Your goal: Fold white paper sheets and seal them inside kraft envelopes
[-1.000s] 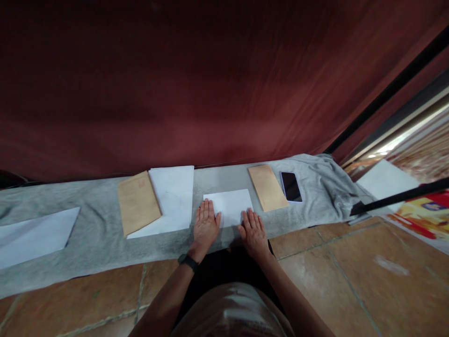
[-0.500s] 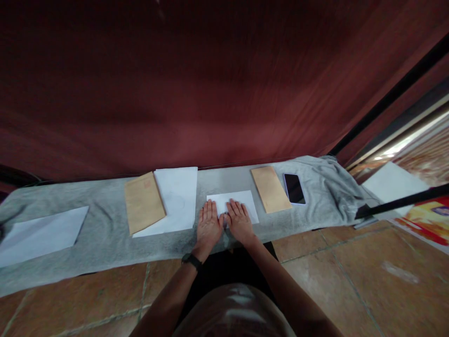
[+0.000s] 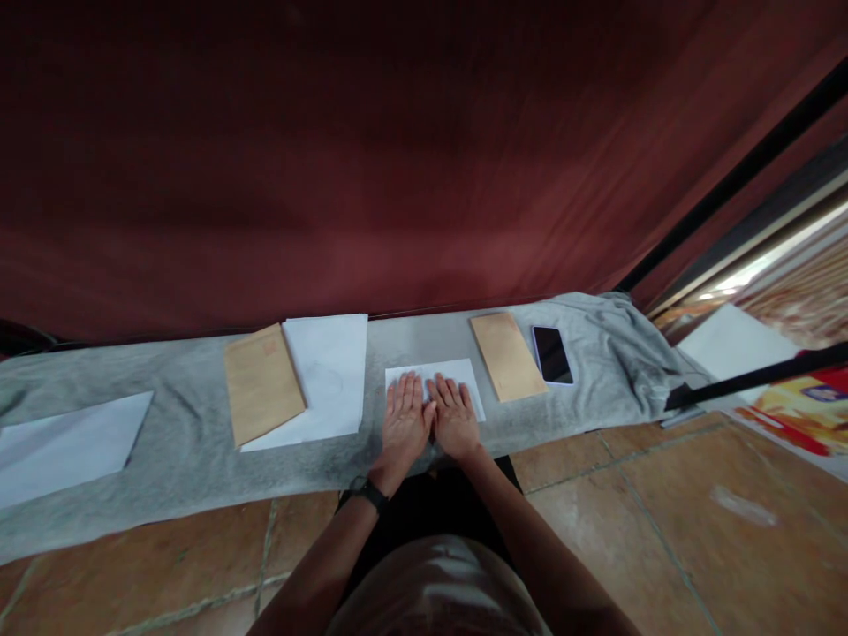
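- White paper [image 3: 465, 371] is lying on the grey cloth [image 3: 185, 397] directly before you, both your hands covering much of it.
- Far left, a loose white sheet [image 3: 72, 446] is resting on the same cloth and running out of view.
- Nearer you, a brown envelope [image 3: 263, 384] is overlapping a set of white sheets [image 3: 335, 375].
- At the centre, the likeliest trouble is creasing or skewing: the soft cloth could be giving beneath the paper if your palms are dragging unevenly.
- Your left hand [image 3: 405, 424] is resting palm down, flattened, fingers close together, touching the paper and gripping nothing that shows; a dark band [image 3: 369, 496] is circling the wrist.
- Your right hand [image 3: 457, 428] is mirroring it, lying flat with fingers side by side on the paper, its thumb meeting or almost meeting the left one; whatever is lying beneath the palms cannot be told.
- Just right of the paper, a second brown envelope [image 3: 509, 356] is lying aslant, where a wide sweep of your right hand could be nudging it towards the dark-screened phone [image 3: 552, 355] resting beside it.
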A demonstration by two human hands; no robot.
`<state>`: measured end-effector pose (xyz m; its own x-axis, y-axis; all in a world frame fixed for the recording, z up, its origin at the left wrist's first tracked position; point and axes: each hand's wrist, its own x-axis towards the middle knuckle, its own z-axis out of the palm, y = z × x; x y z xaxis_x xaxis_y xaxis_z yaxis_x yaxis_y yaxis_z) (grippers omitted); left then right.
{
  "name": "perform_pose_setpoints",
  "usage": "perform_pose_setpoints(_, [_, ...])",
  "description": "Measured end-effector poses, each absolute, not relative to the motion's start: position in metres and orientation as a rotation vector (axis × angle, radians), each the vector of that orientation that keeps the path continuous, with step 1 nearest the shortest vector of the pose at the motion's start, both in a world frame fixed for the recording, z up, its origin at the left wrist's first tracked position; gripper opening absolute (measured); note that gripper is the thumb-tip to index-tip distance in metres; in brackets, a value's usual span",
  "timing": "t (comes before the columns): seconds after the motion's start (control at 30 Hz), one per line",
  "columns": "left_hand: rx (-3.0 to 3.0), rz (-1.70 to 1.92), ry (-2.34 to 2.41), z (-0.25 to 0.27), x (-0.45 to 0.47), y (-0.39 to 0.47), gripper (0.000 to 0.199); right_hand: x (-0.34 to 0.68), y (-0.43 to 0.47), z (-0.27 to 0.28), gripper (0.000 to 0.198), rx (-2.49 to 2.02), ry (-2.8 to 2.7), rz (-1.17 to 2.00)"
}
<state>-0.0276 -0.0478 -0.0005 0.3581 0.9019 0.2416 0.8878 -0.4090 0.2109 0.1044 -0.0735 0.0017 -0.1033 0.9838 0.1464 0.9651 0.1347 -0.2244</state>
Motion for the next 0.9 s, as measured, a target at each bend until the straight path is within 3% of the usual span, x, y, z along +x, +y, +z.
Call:
perform_pose_setpoints(0.2, [2.543, 0.408, 1.528, -0.003, -0.011, -0.041, 0.06, 0.107, -0.073, -0.002, 0.065, -1.909, -2.167, 0.105])
perform_pose_setpoints(0.9, [2.558, 0.413, 1.68, -0.002, -0.035, -0.03, 0.061, 0.111, -0.071, -0.004, 0.05, -1.985, -1.974, 0.091])
